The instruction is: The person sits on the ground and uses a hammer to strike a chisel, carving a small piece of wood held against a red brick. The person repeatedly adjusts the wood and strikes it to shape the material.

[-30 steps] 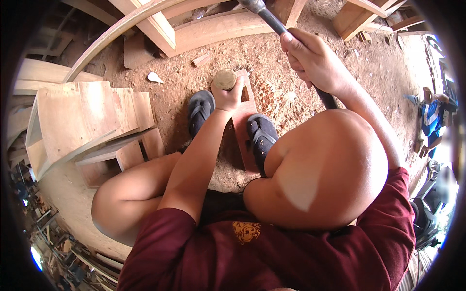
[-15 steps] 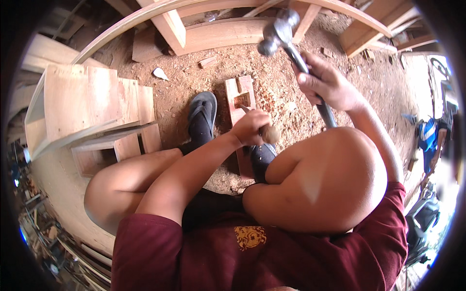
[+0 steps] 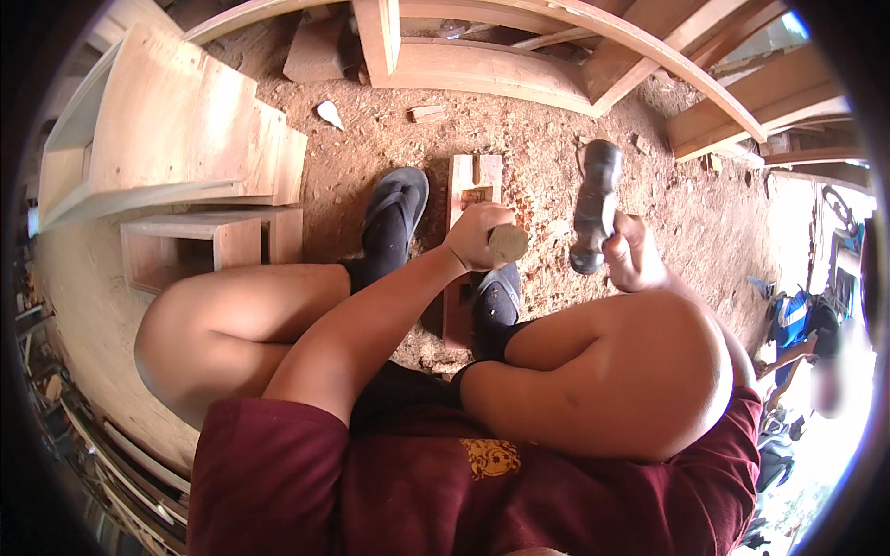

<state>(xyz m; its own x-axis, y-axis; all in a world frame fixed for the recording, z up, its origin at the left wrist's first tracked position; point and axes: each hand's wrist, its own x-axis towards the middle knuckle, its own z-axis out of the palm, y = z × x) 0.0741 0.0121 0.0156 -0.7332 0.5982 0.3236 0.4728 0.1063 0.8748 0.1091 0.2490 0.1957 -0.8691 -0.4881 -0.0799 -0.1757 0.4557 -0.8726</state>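
Observation:
My left hand (image 3: 475, 233) is closed round the wooden handle of a chisel (image 3: 509, 244), whose round butt end faces up at me. The hand hides its blade. Beneath it lies a reddish wood block (image 3: 460, 320) with a recess cut (image 3: 477, 195) near its far end. My right hand (image 3: 634, 252) grips a ball-peen hammer (image 3: 596, 199), held up to the right of the chisel and apart from it. The hammer's shaft is mostly hidden behind its head and my fingers. My right sandalled foot (image 3: 498, 296) is beside the block, my left foot (image 3: 397, 208) left of it.
Wood chips (image 3: 542, 222) litter the dirt floor right of the block. Unfinished wooden boxes (image 3: 185, 120) stand at the left. A long wooden frame (image 3: 491, 69) spans the far side. A small white object (image 3: 329, 114) and a wood offcut (image 3: 427, 114) lie ahead.
The hammer has come down and nearer from its raised place, its head turning lengthwise. The chisel handle's butt now points more toward me. The whole view has shifted a little.

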